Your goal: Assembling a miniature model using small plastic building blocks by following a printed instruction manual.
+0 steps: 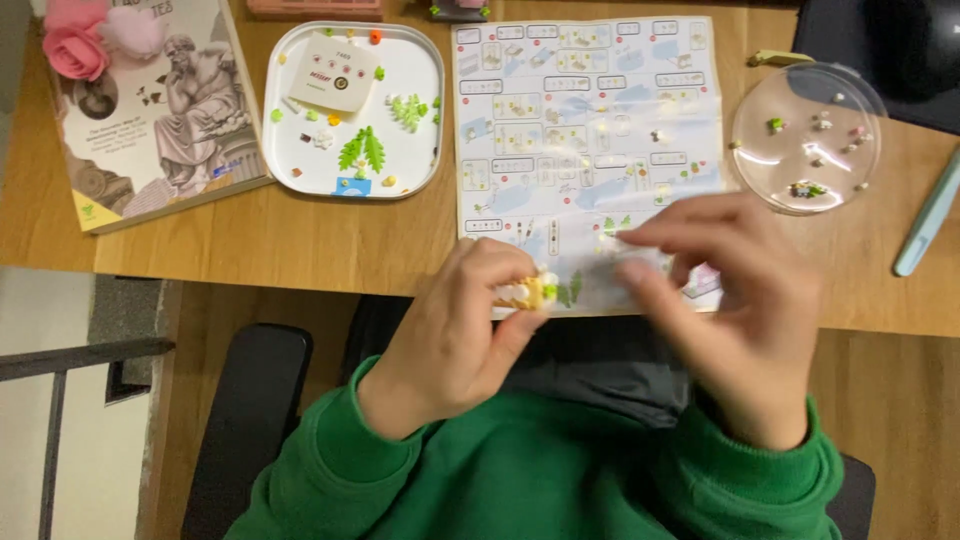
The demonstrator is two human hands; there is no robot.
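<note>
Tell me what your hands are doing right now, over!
Left hand pinching small brick model. Right hand blurred beside it, fingers spread; nothing seen in it. Both over instruction sheet. Nothing between hands.

A home hobby desk: a wooden desk (300,240) carries a folded-out building-brick instruction sheet (585,130) at its near edge, a white tray (425,60) of tiny plastic pieces beside it, and a clear round dish (800,100) of more pieces toward the right edge. An illustrated book (150,110) lies at the left corner, and a black chair (245,400) stands below the desk.
</note>
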